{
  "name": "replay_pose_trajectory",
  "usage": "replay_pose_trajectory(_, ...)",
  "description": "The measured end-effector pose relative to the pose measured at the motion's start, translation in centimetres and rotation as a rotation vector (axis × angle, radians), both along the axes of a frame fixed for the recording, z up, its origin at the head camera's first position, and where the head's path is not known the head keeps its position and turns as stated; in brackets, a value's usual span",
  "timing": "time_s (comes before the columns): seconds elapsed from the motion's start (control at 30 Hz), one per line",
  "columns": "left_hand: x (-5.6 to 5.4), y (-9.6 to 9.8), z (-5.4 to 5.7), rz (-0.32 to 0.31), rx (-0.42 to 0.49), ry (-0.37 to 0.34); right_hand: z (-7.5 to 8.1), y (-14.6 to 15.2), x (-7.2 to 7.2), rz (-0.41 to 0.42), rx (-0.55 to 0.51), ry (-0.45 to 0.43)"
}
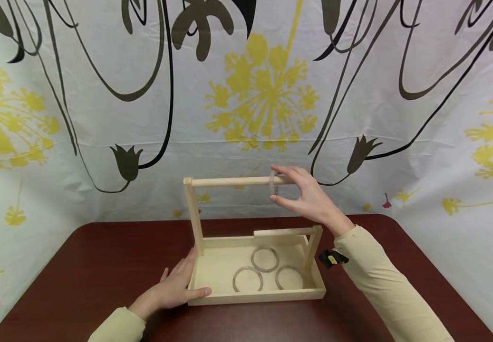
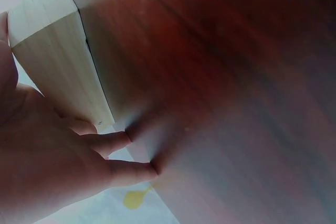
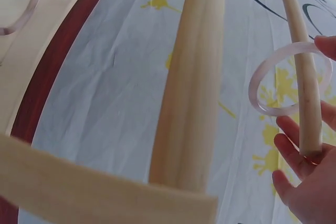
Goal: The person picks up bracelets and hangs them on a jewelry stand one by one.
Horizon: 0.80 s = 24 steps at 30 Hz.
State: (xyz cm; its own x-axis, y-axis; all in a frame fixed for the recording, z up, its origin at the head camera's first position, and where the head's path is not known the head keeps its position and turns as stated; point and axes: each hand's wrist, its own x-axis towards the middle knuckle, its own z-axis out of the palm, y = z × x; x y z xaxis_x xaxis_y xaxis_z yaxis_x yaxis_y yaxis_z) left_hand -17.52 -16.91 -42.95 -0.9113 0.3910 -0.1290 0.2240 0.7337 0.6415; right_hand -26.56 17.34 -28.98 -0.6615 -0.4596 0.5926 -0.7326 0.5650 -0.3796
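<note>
My right hand [image 1: 310, 195] pinches a pale translucent bangle [image 1: 272, 184] between thumb and fingers. The right wrist view shows this bangle [image 3: 255, 88] encircling the upper wooden rod [image 3: 307, 90] near its free end. That rod belongs to a pale wooden stand with a shallow tray base [image 1: 255, 298]. At the tray's left end lies my left hand [image 1: 171, 287], its thumb over the front corner and its other fingers extended along the side. In the left wrist view, fingertips of the left hand [image 2: 52, 153] touch the tabletop beside the tray's wood [image 2: 58, 61].
Three more bangles lie in the tray, a rear bangle [image 1: 265, 259] among them. A shorter, lower rod [image 1: 285, 232] extends leftward from a post [image 1: 312, 249] at the tray's right. The dark red table [image 1: 101, 266] is backed by a patterned cloth [image 1: 237, 118].
</note>
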Motion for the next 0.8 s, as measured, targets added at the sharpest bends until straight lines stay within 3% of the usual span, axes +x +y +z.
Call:
replay_pose_trajectory(0.27,0.1,0.1,0.0,-0.004,0.007,-0.003,0.1,-0.6,-0.1,-0.012,0.048,0.084)
replay_pose_trajectory(0.53,-0.1,0.2,0.0,0.0,-0.001,-0.005,0.7,-1.4,0.1,-0.089,0.195,0.215)
replay_pose_trajectory(0.8,0.0,0.0,0.1,0.001,-0.006,-0.021,1.2,-3.0,0.5,-0.088,0.277,0.319)
